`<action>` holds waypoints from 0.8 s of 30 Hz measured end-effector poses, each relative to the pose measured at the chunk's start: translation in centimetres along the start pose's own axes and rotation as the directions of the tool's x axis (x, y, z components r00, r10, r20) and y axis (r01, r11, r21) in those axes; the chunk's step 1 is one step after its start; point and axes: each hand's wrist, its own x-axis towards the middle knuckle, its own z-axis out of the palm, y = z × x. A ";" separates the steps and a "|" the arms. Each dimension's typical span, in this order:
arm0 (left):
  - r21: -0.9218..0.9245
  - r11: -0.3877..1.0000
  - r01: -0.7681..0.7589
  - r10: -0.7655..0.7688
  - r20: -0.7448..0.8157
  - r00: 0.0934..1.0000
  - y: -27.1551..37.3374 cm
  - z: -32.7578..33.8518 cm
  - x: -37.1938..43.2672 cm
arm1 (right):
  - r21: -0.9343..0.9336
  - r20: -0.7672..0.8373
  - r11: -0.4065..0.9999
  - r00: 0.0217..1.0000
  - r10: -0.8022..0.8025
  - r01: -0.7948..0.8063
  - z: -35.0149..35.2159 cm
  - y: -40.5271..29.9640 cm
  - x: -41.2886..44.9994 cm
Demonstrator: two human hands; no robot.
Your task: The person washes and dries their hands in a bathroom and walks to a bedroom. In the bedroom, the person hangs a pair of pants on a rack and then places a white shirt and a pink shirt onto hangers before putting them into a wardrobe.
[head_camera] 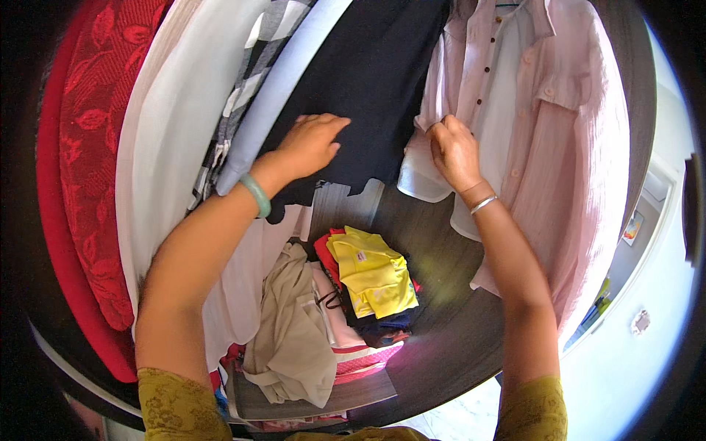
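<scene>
My left hand (311,144), with a green bangle at its wrist, is in front of a hanging black garment (380,93). Its fingers are extended and nothing shows in them. To the right, my right hand (455,151) has its fingers closed on the sleeve of a pale pink button-up shirt (557,143). The exact fingertip contact is hidden behind the knuckles. Inside that shirt hangs a white shirt (501,110) with dark buttons.
Left of the black garment hang a light blue garment (278,88), a black-and-white checked one (242,105), a white one (176,105) and a red patterned one (99,138). Below lie folded yellow clothing (372,270) and crumpled beige cloth (295,331). A white door (656,275) stands right.
</scene>
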 end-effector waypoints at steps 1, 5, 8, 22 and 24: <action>-0.085 0.996 -0.032 0.029 -0.039 0.999 0.7 0.9 0.8 | 0.003 0.000 1.000 1.000 -0.001 0.001 0.1 0.0 -0.3; -0.341 0.930 -0.137 0.059 -0.231 0.971 4.0 4.5 5.1 | 0.156 -0.049 0.986 0.997 0.059 -0.051 -0.3 -0.6 -1.4; -0.465 0.872 -0.152 0.024 -0.270 0.962 6.1 8.6 8.3 | 0.255 -0.047 0.956 0.985 0.163 -0.146 0.0 0.2 -2.7; -0.773 0.604 -0.193 -0.068 -0.291 0.954 4.8 9.8 11.8 | 0.645 0.115 0.563 0.794 0.597 -0.516 1.6 3.6 -1.9; -0.800 0.584 -0.139 -0.087 -0.232 0.969 4.3 8.8 11.7 | 0.771 0.200 0.382 0.763 0.615 -0.510 1.8 3.9 -1.3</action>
